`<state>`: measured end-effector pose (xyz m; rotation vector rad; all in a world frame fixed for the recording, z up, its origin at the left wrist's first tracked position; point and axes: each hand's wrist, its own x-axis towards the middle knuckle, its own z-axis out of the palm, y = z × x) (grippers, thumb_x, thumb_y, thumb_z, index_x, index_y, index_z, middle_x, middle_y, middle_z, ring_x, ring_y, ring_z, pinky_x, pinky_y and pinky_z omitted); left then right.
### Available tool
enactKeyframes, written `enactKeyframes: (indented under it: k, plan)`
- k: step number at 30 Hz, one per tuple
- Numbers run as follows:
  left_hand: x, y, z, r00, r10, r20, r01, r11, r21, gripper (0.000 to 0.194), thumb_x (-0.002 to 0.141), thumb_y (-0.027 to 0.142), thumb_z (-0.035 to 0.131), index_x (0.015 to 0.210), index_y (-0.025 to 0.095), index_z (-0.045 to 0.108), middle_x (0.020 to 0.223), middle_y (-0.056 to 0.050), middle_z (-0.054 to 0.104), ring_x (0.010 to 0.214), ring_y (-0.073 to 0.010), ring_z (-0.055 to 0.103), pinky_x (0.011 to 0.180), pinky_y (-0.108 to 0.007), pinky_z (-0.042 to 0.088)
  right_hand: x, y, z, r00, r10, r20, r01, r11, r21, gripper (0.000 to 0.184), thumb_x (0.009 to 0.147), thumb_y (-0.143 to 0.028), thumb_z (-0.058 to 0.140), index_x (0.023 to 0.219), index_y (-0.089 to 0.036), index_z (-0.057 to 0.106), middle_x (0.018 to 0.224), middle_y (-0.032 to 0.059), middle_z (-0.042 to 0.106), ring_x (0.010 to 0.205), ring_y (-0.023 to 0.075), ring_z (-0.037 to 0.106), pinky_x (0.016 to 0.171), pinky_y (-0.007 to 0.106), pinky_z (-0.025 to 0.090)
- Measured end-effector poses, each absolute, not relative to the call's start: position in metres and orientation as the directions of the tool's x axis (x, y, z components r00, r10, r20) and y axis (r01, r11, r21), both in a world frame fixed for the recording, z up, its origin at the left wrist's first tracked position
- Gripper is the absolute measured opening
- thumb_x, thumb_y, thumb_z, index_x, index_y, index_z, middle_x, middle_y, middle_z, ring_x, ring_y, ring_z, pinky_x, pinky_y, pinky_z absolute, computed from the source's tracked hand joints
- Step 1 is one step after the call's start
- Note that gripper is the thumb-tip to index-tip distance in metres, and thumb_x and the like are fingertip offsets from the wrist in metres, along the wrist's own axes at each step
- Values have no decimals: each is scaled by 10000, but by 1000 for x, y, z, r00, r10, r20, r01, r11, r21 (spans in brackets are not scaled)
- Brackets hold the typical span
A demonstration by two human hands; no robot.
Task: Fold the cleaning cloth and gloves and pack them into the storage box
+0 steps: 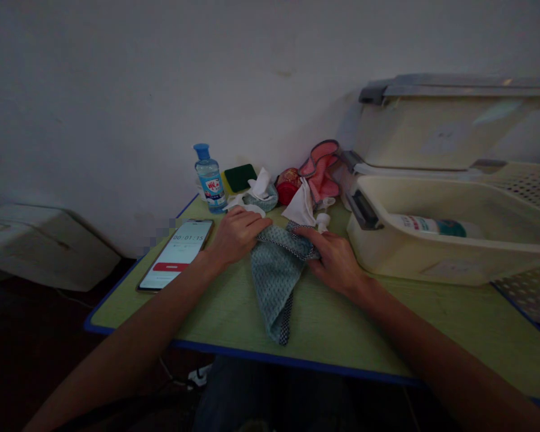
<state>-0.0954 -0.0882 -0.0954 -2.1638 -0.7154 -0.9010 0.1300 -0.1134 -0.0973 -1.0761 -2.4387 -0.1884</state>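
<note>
A blue-grey cleaning cloth (276, 282) with a checkered edge is bunched along its top, and one pointed corner hangs down over the table. My left hand (239, 233) is closed on its upper left part. On the upper right, my right hand (335, 257) grips the gathered edge between thumb and fingers. Just behind the cloth stands a small white-capped bottle (323, 222), close to my right fingers. White crumpled cloth or tissue (300, 205) lies behind my hands, beside a pink cloth (321, 171) and a red round item (288, 185).
A phone (175, 255) showing a timer lies left on the green table (225, 306). Behind it are a blue-capped bottle (210, 180) and a green sponge (240, 178). At right, an open cream bin (414, 261) holds a white-and-green bottle (432, 225); its lid stands raised.
</note>
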Motion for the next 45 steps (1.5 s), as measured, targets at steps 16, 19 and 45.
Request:
enactKeyframes:
  k: [16, 19, 45]
  plan:
    - [-120, -80, -87, 404, 325, 855, 795, -588, -152, 244, 822, 152, 459, 711, 165, 676, 586, -24, 669, 489, -122, 544, 510, -236, 374, 139, -138, -74, -628, 411, 661, 701, 668, 250, 361, 942, -302, 363, 673, -164, 561, 463, -6, 533, 427, 115, 490, 495, 230, 335]
    - [-126, -79, -81, 438, 479, 761, 769, -638, -40, 237, 813, 316, 562, 667, 166, 672, 521, -10, 613, 475, -110, 514, 487, -217, 347, 146, -150, -62, -634, 453, 627, 728, 623, 287, 342, 939, -295, 375, 691, -162, 570, 478, -1, 548, 424, 122, 497, 482, 238, 324]
    - [-155, -122, 24, 464, 576, 673, 806, -590, -51, 566, 895, 485, 293, 882, 93, 701, 719, 20, 696, 572, -15, 536, 592, -132, 352, 184, -158, 28, -608, 408, 681, 760, 548, 350, 318, 930, -350, 414, 787, -157, 622, 782, 72, 658, 566, 157, 564, 470, 277, 382]
